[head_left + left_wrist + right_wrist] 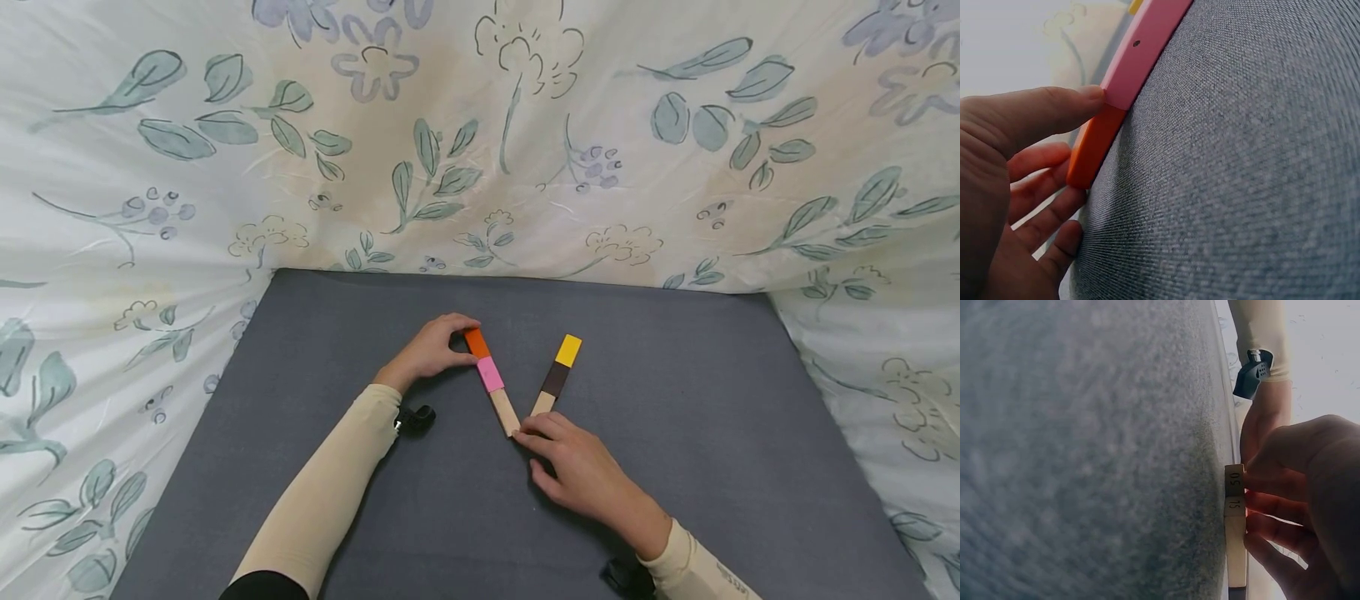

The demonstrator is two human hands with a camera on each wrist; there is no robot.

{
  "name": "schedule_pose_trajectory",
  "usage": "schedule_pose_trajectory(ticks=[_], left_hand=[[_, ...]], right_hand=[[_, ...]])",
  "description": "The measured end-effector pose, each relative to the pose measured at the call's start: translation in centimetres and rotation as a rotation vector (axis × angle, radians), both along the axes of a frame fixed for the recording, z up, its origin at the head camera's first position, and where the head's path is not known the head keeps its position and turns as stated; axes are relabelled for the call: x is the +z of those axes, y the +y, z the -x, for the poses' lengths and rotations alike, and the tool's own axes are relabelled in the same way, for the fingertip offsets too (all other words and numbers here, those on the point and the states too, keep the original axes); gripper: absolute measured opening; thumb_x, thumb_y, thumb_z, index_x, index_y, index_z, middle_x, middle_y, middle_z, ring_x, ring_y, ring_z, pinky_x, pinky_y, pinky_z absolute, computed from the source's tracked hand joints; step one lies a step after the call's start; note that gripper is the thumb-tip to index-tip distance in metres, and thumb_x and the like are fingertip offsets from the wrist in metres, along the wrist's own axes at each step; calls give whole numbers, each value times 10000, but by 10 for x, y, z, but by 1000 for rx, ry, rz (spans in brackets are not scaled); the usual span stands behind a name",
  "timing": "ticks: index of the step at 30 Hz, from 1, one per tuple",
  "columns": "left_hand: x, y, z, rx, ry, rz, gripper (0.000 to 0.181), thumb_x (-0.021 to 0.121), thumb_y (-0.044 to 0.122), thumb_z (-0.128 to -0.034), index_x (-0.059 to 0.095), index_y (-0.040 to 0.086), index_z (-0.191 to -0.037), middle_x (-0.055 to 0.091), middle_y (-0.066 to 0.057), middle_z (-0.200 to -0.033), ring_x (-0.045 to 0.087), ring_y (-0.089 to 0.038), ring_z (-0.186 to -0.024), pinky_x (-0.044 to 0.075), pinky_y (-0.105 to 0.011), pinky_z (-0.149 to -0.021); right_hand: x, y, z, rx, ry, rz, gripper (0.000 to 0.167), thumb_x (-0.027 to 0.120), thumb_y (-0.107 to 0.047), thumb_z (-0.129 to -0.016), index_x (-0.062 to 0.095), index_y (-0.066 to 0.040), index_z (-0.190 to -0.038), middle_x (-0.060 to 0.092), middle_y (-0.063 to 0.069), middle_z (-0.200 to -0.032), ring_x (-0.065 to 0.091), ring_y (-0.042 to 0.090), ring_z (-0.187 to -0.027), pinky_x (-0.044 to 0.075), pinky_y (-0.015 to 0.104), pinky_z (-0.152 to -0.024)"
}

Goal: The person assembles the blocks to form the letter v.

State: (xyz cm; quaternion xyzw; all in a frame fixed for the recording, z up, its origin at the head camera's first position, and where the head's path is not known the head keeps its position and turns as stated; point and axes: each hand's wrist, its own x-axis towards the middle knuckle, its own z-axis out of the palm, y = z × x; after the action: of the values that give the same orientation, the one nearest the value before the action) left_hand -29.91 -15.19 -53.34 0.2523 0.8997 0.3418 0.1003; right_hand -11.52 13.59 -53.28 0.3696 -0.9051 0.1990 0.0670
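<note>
Two rows of small blocks form a V on the grey cloth. Orange (476, 342), pink (491, 374) and plain wood (505, 412) blocks make the left row; yellow (568, 350), dark brown (555, 379) and plain wood (543, 403) ones make the right. My left hand (433, 348) pinches the orange block, its thumb by the joint with the pink block and fingers around the far end. At the V's point, my right hand (577, 467) touches both plain blocks with bent fingers. The right wrist view shows numbers on the plain block ends (1234, 480).
Grey cloth (675, 400) covers the flat work surface. A white floral sheet (525, 208) hangs behind it and along both sides. A black strap device (415, 420) sits at the left wrist and another (626, 577) at the right.
</note>
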Motion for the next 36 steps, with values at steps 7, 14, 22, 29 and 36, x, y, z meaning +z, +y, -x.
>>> schedule_pose_trajectory(ticks=[7,14,22,29,36], left_hand=[[0,-1,4,5,-21,8,681,886,255,-947,609,71,-1541,577,-125,-1557,514,-318,-1430,379,-482,-1221],[1,-1,5,6,-37,16,688,884,257,-950,600,81,-1552,574,-123,-1559,519,-314,-1417,383,-476,-1217],[2,-1,5,6,-43,-7,700,890,240,-945,590,75,-1556,588,-118,-1542,546,-307,-1378,411,-463,-1195],[2,-1,6,1,-44,-15,709,898,228,-936,591,61,-1553,596,-128,-1533,558,-317,-1366,420,-466,-1187],[0,-1,5,-2,-51,-33,709,896,245,-938,592,57,-1550,603,-124,-1523,562,-311,-1345,423,-464,-1181]], right_hand=[[3,-1,2,1,16,-18,364,819,-115,-922,804,-89,-1285,657,13,-1252,617,174,-1148,615,383,-817],[3,-1,6,12,22,-9,330,818,-113,-917,813,-100,-1247,666,5,-1222,632,168,-1139,616,383,-847],[4,-1,11,19,18,15,299,816,-96,-909,820,-111,-1208,668,-3,-1185,637,157,-1102,610,379,-857],[4,-1,11,10,-2,10,291,823,-104,-910,823,-112,-1201,668,-8,-1172,634,149,-1085,609,379,-865],[2,2,9,-4,-42,43,280,810,-91,-925,818,-113,-1204,659,-21,-1184,621,145,-1102,605,388,-888]])
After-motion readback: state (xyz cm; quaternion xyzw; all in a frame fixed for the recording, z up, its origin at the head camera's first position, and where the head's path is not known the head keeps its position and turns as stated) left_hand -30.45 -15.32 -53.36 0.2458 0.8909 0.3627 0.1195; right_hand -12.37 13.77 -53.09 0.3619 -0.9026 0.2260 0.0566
